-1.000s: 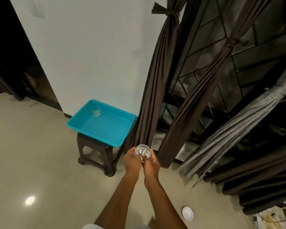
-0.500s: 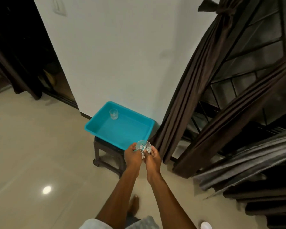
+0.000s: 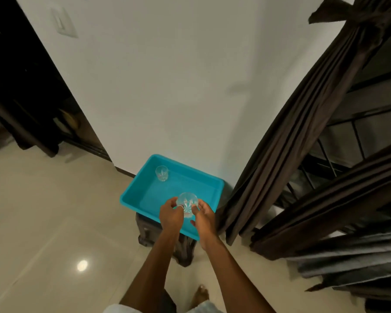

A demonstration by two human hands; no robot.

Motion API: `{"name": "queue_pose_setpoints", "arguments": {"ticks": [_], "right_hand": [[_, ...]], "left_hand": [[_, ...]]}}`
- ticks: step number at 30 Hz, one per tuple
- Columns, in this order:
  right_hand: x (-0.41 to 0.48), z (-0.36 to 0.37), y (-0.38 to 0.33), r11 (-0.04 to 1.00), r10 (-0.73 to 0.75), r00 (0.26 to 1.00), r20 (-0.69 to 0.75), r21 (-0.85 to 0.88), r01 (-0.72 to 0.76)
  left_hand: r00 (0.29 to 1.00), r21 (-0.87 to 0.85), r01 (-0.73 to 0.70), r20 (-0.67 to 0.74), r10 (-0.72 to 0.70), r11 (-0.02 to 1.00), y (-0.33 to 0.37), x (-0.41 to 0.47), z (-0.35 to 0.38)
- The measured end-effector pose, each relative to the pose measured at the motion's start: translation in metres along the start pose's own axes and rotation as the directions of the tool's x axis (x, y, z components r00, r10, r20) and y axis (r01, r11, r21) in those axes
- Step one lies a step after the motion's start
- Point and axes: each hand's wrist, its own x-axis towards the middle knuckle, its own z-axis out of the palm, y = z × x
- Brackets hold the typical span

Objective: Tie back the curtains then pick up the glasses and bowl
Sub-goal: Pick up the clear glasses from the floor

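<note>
Now the cut glass [image 3: 187, 203] has come from beside the tied curtain [image 3: 291, 143] to above the teal tray's [image 3: 131, 199] near end, so setting it down looks next, well apart from the second glass [image 3: 161, 173] in the far corner. The left hand [image 3: 171, 214] and right hand [image 3: 204, 216] pinch its sides between curled fingers.
</note>
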Motion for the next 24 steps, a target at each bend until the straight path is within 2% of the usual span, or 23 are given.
{"name": "queue_pose_setpoints", "arguments": {"ticks": [9,18,24], "right_hand": [[0.046,0.026,-0.027,0.996,0.090,0.996,0.025,-0.026,-0.089],[0.132,0.089,-0.036,0.978,0.196,0.979,-0.053,-0.055,-0.199],[0.200,0.120,-0.020,0.956,0.292,0.949,-0.118,0.021,-0.291]], "left_hand": [[0.992,0.086,-0.001,0.126,-0.010,0.996,0.007,0.087,-0.002],[0.953,0.186,0.005,0.296,-0.061,0.982,-0.003,0.213,0.007],[0.933,0.222,-0.010,0.354,-0.071,0.975,-0.015,0.279,0.023]]}}
